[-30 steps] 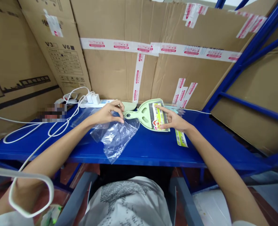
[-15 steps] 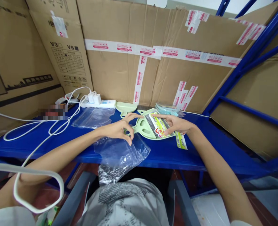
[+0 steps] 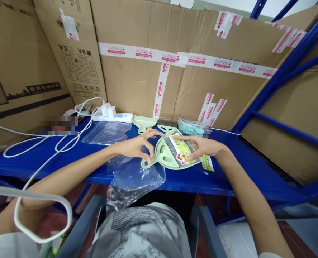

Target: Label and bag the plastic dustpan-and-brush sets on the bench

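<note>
A light green dustpan [image 3: 165, 157] lies tilted over the front of the blue table, with a dark-bristled brush nested in it and a yellow-white label card [image 3: 182, 148] on top. My right hand [image 3: 200, 146] grips the label end, thumb on the card. At the handle end, my left hand [image 3: 141, 145] pinches thumb and a finger together by the handle; whether it grips the handle or the bag is hard to see. A clear plastic bag [image 3: 133, 181] hangs over the table edge below the handle. Another yellow label [image 3: 207, 163] lies beside my right hand.
Behind stand another green dustpan [image 3: 145, 122], a green brush [image 3: 166, 127] and bagged teal items [image 3: 192, 127]. A flat clear bag [image 3: 107, 132], a power strip [image 3: 123, 117] and white cables [image 3: 64, 141] lie left. Cardboard walls [image 3: 137, 86] enclose the blue table [image 3: 245, 157].
The dustpan with its brush and card has moved slightly toward me, and its handle end has dropped lower. The hanging bag has shifted a little left.
</note>
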The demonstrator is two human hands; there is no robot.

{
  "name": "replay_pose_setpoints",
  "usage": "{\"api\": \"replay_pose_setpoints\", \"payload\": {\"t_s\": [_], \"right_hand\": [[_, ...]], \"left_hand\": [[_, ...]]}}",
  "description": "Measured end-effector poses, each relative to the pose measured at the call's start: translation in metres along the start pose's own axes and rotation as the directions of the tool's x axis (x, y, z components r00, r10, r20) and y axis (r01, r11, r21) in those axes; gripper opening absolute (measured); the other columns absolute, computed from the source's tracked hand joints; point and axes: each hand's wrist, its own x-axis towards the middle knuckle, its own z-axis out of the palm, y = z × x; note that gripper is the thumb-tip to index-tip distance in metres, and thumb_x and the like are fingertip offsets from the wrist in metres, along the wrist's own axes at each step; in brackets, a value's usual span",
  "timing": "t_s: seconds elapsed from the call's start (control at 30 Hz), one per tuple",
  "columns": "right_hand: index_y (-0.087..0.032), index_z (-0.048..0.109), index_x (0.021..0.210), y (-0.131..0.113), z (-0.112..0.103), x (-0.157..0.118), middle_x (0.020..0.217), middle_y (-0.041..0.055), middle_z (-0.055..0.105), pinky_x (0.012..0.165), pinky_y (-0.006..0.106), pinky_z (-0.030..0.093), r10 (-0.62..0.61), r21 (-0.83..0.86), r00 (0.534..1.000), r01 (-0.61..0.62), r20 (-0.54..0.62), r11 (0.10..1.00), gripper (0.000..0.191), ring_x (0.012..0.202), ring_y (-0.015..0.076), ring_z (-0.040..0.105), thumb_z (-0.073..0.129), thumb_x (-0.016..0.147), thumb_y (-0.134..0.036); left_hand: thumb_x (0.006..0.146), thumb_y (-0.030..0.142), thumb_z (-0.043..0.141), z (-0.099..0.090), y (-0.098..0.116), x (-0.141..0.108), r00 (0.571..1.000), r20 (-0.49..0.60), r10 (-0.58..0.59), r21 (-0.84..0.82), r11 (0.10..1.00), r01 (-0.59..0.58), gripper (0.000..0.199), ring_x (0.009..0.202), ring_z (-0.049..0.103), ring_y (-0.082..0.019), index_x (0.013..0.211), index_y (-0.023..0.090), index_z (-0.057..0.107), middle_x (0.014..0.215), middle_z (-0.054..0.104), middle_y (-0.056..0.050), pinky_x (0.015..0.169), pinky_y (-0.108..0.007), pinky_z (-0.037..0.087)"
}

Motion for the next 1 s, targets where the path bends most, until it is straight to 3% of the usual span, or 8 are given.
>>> {"api": "replay_pose_setpoints", "payload": {"t_s": [0.2, 0.47, 0.6, 0.8, 1.0], "right_hand": [[-0.028, 0.052, 0.161, 0.010, 0.030, 0.025, 0.149, 0.0094, 0.066, 0.107, 0.036, 0.057, -0.093, 0.102, 0.994, 0.087, 0.050, 0.991, 0.110, 0.132, 0.0270, 0.065, 0.101, 0.064, -0.019], [-0.027, 0.053, 0.160, 0.008, 0.011, 0.021, 0.152, 0.0129, 0.064, 0.109, 0.037, 0.057, -0.071, 0.145, 0.997, 0.069, 0.010, 0.987, 0.102, 0.130, 0.0253, 0.068, 0.099, 0.069, -0.018], [-0.026, 0.054, 0.160, 0.008, 0.014, 0.021, 0.150, 0.0127, 0.065, 0.112, 0.039, 0.055, -0.051, 0.124, 0.996, 0.042, 0.068, 0.991, 0.105, 0.130, 0.0265, 0.068, 0.100, 0.066, -0.019], [-0.025, 0.048, 0.164, 0.006, 0.046, 0.029, 0.149, 0.0134, 0.065, 0.112, 0.042, 0.054, -0.062, 0.147, 0.993, 0.047, 0.103, 0.988, 0.115, 0.130, 0.0292, 0.067, 0.103, 0.063, -0.024], [-0.020, 0.051, 0.161, 0.014, 0.092, 0.045, 0.129, 0.0107, 0.075, 0.105, 0.037, 0.058, -0.118, 0.286, 0.982, 0.072, 0.148, 0.955, 0.112, 0.116, 0.0241, 0.073, 0.104, 0.062, -0.024]], "left_hand": [[0.073, 0.033, 0.097, 0.009, 0.004, 0.002, 1.000, 0.012, 0.023, -0.009, 1.000, -0.022, 0.015, 0.155, 0.031, -0.036, 0.080, 0.027, 0.086, 0.166, 0.047, -0.006, 0.129, -0.062, 0.022], [0.075, 0.031, 0.096, 0.005, 0.011, 0.001, 0.999, 0.025, 0.026, 0.074, 0.997, -0.027, 0.012, 0.161, 0.020, -0.038, 0.081, 0.027, 0.086, 0.171, 0.040, -0.005, 0.130, -0.064, 0.019], [0.078, 0.032, 0.094, 0.003, 0.010, 0.002, 0.999, 0.010, 0.047, 0.073, 0.996, -0.047, 0.010, 0.160, 0.023, -0.037, 0.082, 0.027, 0.086, 0.171, 0.040, -0.006, 0.130, -0.064, 0.020], [0.074, 0.036, 0.097, 0.006, 0.007, 0.002, 0.999, 0.018, 0.046, 0.061, 0.997, -0.047, 0.015, 0.159, 0.026, -0.036, 0.081, 0.028, 0.087, 0.168, 0.045, -0.007, 0.130, -0.064, 0.021], [0.076, 0.036, 0.096, 0.006, 0.013, 0.004, 0.998, 0.008, 0.055, 0.034, 0.998, -0.055, 0.013, 0.159, 0.026, -0.036, 0.082, 0.029, 0.087, 0.167, 0.047, -0.006, 0.130, -0.064, 0.020]]}}
